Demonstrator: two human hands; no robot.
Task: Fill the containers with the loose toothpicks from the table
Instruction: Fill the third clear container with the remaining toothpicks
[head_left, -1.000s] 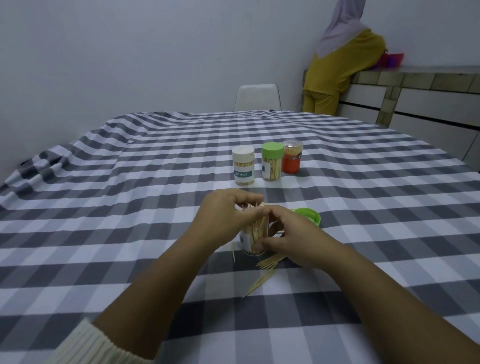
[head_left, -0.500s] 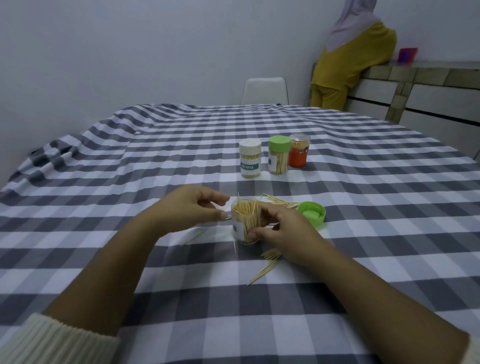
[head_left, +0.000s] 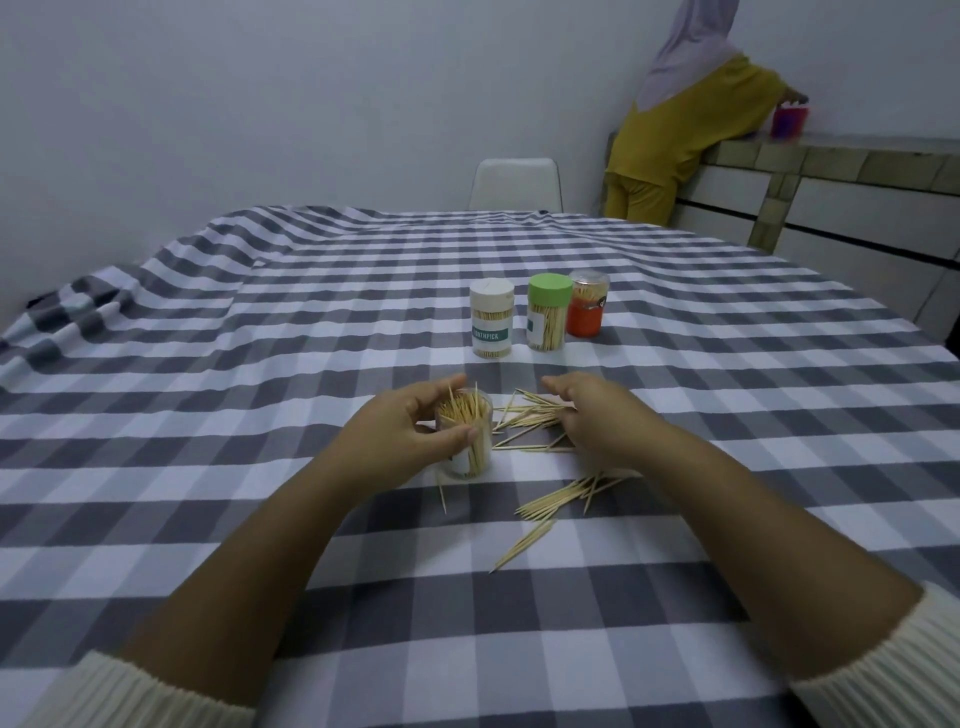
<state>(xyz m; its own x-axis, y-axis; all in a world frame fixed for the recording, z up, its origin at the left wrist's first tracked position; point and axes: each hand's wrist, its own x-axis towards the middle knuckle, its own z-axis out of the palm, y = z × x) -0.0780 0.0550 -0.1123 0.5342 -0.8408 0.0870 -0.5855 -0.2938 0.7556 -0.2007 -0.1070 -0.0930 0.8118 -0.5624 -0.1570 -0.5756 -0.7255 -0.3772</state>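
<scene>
Tablecloth (head_left: 260, 364) scene: left hand (head_left: 402, 441) grips container (head_left: 467, 441).

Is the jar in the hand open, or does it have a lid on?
Open. The jar gripped by the left hand has no lid, and toothpick tips poke up out of its mouth.

jar (head_left: 470, 439): the left hand (head_left: 410, 436) covers its left side.
label on jar: too small to read.
loose toothpicks (head_left: 530, 415): some go under the right hand (head_left: 592, 421).
right fingertips: hidden behind the hand, so their hold cannot be told.
sleeves (head_left: 130, 691): cut off by the bottom edge.
person at the back (head_left: 691, 114): top cut off by the top edge.
</scene>
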